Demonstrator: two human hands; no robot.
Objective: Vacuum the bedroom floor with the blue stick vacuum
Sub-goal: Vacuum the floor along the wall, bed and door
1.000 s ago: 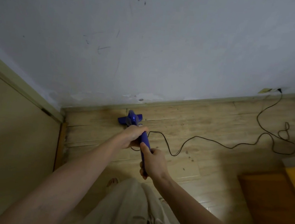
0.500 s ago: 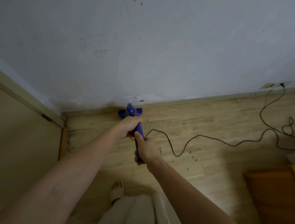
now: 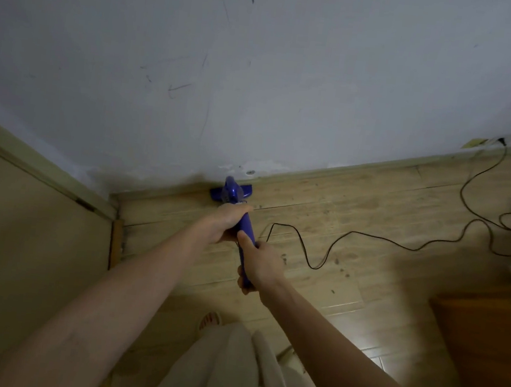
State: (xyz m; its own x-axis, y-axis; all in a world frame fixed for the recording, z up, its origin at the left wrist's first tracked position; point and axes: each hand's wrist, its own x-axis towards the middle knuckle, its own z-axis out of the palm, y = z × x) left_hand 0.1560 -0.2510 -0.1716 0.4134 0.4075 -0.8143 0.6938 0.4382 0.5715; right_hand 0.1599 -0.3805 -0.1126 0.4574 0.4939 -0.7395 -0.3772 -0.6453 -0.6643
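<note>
The blue stick vacuum [image 3: 231,192] stands on the pale wooden floor [image 3: 358,205], its head against the skirting board near the room's corner. My left hand [image 3: 227,223] grips the upper part of the blue handle. Just below it, my right hand [image 3: 260,265] grips the handle's end, thumb laid along the top. Both arms reach forward. Most of the shaft is hidden behind my hands. Dark specks of dirt lie on the boards to the right of the vacuum.
A black power cord [image 3: 401,245] snakes across the floor to a wall socket [image 3: 500,141] at the far right. A closed door [image 3: 19,246] is on the left. Orange-brown wooden furniture [image 3: 485,340] stands at the right. My sandalled foot [image 3: 209,318] is below the hands.
The vacuum head has slid forward from the floor boards up against the skirting board, and both arms have stretched out with it. My grip has not changed.
</note>
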